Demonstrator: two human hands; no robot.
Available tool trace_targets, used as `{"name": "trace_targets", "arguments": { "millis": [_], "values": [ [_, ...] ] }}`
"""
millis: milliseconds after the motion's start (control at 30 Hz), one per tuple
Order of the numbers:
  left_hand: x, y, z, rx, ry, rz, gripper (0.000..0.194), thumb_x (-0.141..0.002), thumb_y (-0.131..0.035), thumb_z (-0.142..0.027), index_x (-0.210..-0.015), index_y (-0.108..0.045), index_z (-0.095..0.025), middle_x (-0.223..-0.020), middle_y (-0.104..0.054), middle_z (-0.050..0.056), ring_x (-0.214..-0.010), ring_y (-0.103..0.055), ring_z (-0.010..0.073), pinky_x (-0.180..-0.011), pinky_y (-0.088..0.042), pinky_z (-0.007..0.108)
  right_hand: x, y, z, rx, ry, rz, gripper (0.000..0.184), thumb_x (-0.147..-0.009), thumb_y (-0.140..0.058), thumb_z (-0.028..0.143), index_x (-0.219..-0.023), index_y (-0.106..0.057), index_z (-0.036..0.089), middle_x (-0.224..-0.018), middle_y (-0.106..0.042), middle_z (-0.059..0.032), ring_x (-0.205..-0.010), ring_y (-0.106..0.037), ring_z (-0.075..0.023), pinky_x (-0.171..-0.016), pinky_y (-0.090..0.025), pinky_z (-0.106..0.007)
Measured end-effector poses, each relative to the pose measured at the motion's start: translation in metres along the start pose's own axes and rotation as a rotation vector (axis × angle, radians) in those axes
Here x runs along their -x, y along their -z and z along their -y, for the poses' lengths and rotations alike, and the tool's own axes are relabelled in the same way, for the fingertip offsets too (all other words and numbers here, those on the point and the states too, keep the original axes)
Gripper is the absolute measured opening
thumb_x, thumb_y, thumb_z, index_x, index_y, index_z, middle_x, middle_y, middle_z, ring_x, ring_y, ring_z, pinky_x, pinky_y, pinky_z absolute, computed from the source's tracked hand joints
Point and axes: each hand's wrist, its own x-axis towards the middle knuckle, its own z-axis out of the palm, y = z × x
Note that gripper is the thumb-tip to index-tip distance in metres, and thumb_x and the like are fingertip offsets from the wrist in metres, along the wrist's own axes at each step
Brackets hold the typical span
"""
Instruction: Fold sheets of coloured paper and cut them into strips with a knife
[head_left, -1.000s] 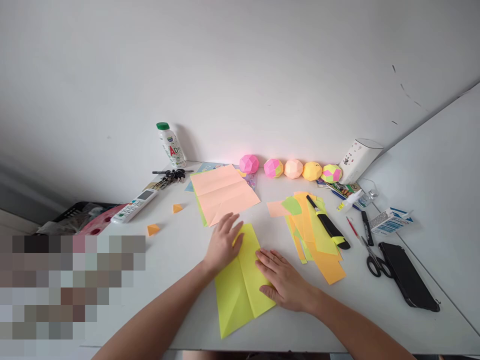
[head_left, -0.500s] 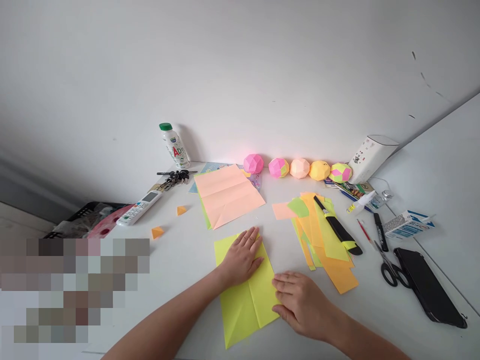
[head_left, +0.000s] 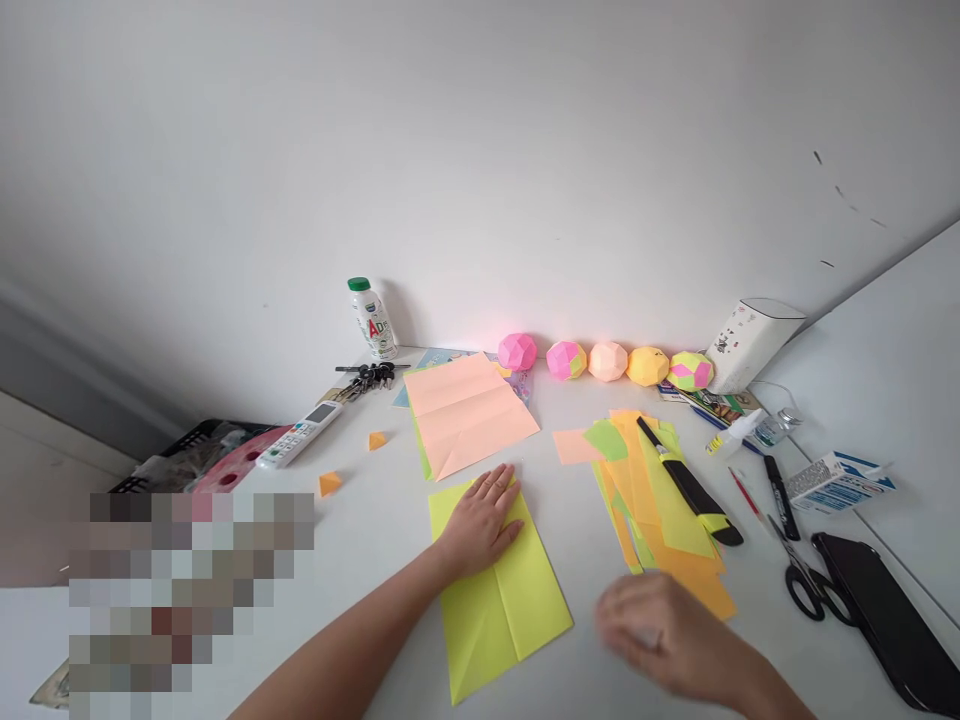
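Observation:
A yellow-green sheet of paper [head_left: 517, 615] with crease lines lies flat at the front of the table. My left hand [head_left: 480, 525] rests palm down on its upper part, fingers stretched out. To the right of the sheet, apart from it, is my right hand [head_left: 652, 635]. Its fingers look bent but are smeared by motion, so whether they hold anything is unclear. Beyond my left hand lies a creased peach sheet [head_left: 480, 410] over a green one. A utility knife [head_left: 686, 490] rests on a pile of orange and yellow paper strips [head_left: 652, 520] beyond my right hand.
Several faceted paper balls [head_left: 608, 361] line the wall. Left are a bottle [head_left: 375, 325], keys [head_left: 371, 376], a remote control [head_left: 300, 436] and two small orange paper pieces [head_left: 330, 484]. Right are scissors [head_left: 806, 585], a marker [head_left: 781, 498], a box [head_left: 836, 485] and a phone [head_left: 885, 615].
My right hand has left the sheet's right edge and moved right, its fingers now bent. My left hand stays on the paper. The view has tilted slightly.

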Motion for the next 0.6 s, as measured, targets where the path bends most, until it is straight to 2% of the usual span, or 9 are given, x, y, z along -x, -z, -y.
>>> {"name": "trace_targets", "arguments": {
  "millis": [67, 100, 133, 200, 300, 367, 400, 500, 600],
  "values": [
    [0.0, 0.001, 0.003, 0.022, 0.008, -0.007, 0.054, -0.096, -0.035, -0.047, -0.138, -0.044, -0.013, -0.152, -0.03, 0.014, -0.141, -0.025, 0.0284, -0.113, -0.029, 0.048, 0.001, 0.018, -0.027, 0.119, -0.209, -0.26, 0.028, -0.094, -0.043, 0.035, -0.095, -0.069, 0.023, -0.097, -0.071, -0.0048, -0.093, -0.066, -0.019, -0.082, -0.054, -0.03],
    [0.0, 0.001, 0.003, 0.033, 0.008, -0.01, 0.052, -0.096, -0.037, -0.045, -0.137, -0.044, -0.013, -0.151, -0.031, 0.014, -0.141, -0.026, 0.0284, -0.113, -0.029, 0.049, 0.002, 0.026, -0.044, 0.257, -0.29, -0.419, 0.03, -0.093, -0.043, 0.036, -0.099, -0.069, 0.022, -0.104, -0.07, -0.0083, -0.102, -0.063, -0.0239, -0.087, -0.052, -0.037],
    [0.001, 0.002, 0.004, 0.043, 0.006, -0.013, 0.05, -0.096, -0.038, -0.043, -0.136, -0.046, -0.013, -0.151, -0.032, 0.014, -0.141, -0.026, 0.0284, -0.113, -0.03, 0.049, 0.004, 0.032, -0.061, 0.406, -0.382, -0.514, 0.032, -0.092, -0.043, 0.035, -0.101, -0.069, 0.019, -0.11, -0.067, -0.0122, -0.111, -0.059, -0.0293, -0.093, -0.048, -0.045],
    [0.002, 0.003, 0.004, 0.06, 0.0, -0.019, 0.046, -0.095, -0.04, -0.038, -0.133, -0.048, -0.014, -0.15, -0.035, 0.013, -0.14, -0.027, 0.0286, -0.113, -0.031, 0.049, 0.007, 0.042, -0.092, 0.613, -0.587, -0.578, 0.033, -0.086, -0.046, 0.031, -0.103, -0.068, 0.012, -0.114, -0.064, -0.0208, -0.118, -0.052, -0.0387, -0.095, -0.043, -0.057],
    [0.003, 0.003, 0.004, 0.078, -0.012, -0.031, 0.043, -0.095, -0.041, -0.034, -0.131, -0.05, -0.013, -0.148, -0.038, 0.014, -0.139, -0.028, 0.0294, -0.112, -0.031, 0.05, 0.009, 0.049, -0.108, 0.637, -0.728, -0.573, 0.036, -0.084, -0.048, 0.029, -0.109, -0.066, 0.01, -0.119, -0.061, -0.0225, -0.122, -0.049, -0.0384, -0.095, -0.044, -0.054],
    [0.003, 0.003, 0.004, 0.085, -0.019, -0.043, 0.043, -0.094, -0.041, -0.034, -0.131, -0.051, -0.013, -0.147, -0.039, 0.014, -0.139, -0.029, 0.0301, -0.112, -0.032, 0.051, 0.01, 0.049, -0.091, 0.588, -0.66, -0.531, 0.036, -0.087, -0.046, 0.031, -0.115, -0.064, 0.016, -0.121, -0.061, -0.0159, -0.12, -0.052, -0.0315, -0.098, -0.045, -0.048],
    [0.003, 0.002, 0.005, 0.087, -0.023, -0.046, 0.043, -0.094, -0.041, -0.034, -0.13, -0.051, -0.013, -0.147, -0.04, 0.014, -0.139, -0.03, 0.0304, -0.111, -0.032, 0.051, 0.011, 0.047, -0.076, 0.533, -0.567, -0.48, 0.035, -0.089, -0.045, 0.033, -0.117, -0.063, 0.021, -0.121, -0.062, -0.012, -0.119, -0.053, -0.0279, -0.098, -0.045, -0.044],
    [0.003, 0.002, 0.006, 0.093, -0.027, -0.047, 0.043, -0.094, -0.041, -0.035, -0.13, -0.052, -0.014, -0.146, -0.041, 0.014, -0.138, -0.031, 0.0305, -0.111, -0.033, 0.051, 0.024, 0.035, -0.025, 0.304, -0.167, -0.109, 0.041, -0.088, -0.052, 0.047, -0.121, -0.06, 0.025, -0.123, -0.06, -0.0082, -0.116, -0.055, -0.0256, -0.088, -0.052, -0.036],
    [0.002, 0.004, 0.006, 0.093, -0.019, -0.043, 0.044, -0.094, -0.041, -0.037, -0.13, -0.052, -0.014, -0.146, -0.041, 0.014, -0.138, -0.031, 0.0304, -0.111, -0.033, 0.051, 0.046, 0.023, 0.008, 0.188, 0.016, 0.057, 0.037, -0.087, -0.058, 0.046, -0.119, -0.06, 0.027, -0.121, -0.059, -0.006, -0.108, -0.059, -0.0225, -0.083, -0.053, -0.034]
  ]
}}
